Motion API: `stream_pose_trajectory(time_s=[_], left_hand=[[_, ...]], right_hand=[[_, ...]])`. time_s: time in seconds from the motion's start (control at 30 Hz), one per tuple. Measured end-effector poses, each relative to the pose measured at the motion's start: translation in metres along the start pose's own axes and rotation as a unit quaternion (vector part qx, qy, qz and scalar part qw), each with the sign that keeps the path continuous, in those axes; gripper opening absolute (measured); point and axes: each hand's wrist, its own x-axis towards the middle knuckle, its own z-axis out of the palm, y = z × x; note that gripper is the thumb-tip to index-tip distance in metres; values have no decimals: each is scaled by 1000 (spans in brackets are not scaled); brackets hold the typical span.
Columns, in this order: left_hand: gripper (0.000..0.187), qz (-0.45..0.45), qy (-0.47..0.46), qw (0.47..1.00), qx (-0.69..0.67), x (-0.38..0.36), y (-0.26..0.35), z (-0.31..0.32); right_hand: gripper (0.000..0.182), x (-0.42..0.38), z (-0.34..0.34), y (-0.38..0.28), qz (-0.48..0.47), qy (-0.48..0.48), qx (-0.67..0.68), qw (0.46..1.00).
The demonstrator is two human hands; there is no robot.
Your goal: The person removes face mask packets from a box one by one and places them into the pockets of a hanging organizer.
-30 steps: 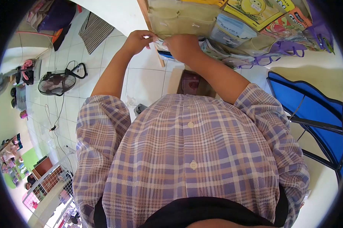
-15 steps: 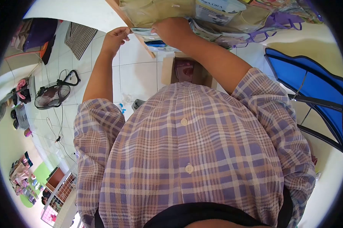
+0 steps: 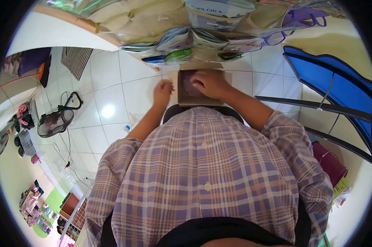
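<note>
An open cardboard box (image 3: 198, 101) stands low in front of my body, its flaps folded outward. Inside it lies a dark reddish packet (image 3: 189, 88), partly covered by my right hand (image 3: 210, 83). That hand reaches over the box from the right, thumb and fingers slightly apart, with nothing visible between them. At the box's left flap is my left hand (image 3: 164, 90), its fingers curled closed and nothing seen in them. Above the box hangs an organizer (image 3: 161, 22) with clear pockets holding several flat packets (image 3: 173, 39), one pouch (image 3: 219, 12) reading "IMPLORA".
A blue panel with a black frame (image 3: 330, 74) leans at the right, near a maroon bin (image 3: 328, 162). On the white tiled floor (image 3: 107, 92) at the left lies a black fan (image 3: 56, 121) with its cord. A striped mat (image 3: 76, 61) is farther off.
Both hands have come down from the organizer's lower pockets to the cardboard box. The right hand is now over the opening, the left beside a flap. The view has shifted, showing more of the organizer.
</note>
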Motion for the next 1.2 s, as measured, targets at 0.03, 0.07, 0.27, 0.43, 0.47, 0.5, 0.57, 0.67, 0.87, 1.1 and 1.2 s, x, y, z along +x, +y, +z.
stream_pose_trajectory(time_s=[0.03,0.07,0.27,0.43,0.47,0.5,0.57,0.67,0.87,1.1,1.2], left_hand=[[17,-39,-62,997,-16,-4,-16,9],[21,-111,-74,991,9,-10,-20,25],[30,-215,-104,939,246,28,-117,67],[62,-139,-267,812,500,29,-101,84],[62,-137,-266,812,501,29,-108,87],[62,-193,-217,872,394,24,-117,90],[62,-249,-165,913,278,23,-126,91],[58,-196,-219,873,390,40,-155,90],[64,-83,-84,913,390,10,-109,107],[58,-152,-117,937,291,7,-139,107],[50,-164,-92,942,276,-2,-122,117]], right_hand=[[26,-16,9,5,110,-42,72,990],[31,-30,19,12,216,-82,141,963],[62,-65,104,73,428,-169,123,879],[85,-54,81,42,489,-198,132,839],[86,-55,90,50,485,-183,135,844],[87,-52,93,49,483,-170,139,848],[77,-45,88,46,465,-151,133,862],[61,-38,118,59,416,-102,158,890],[47,-49,129,67,315,-193,110,923],[55,-85,158,94,388,-160,190,887],[61,-91,142,88,409,-102,258,869]])
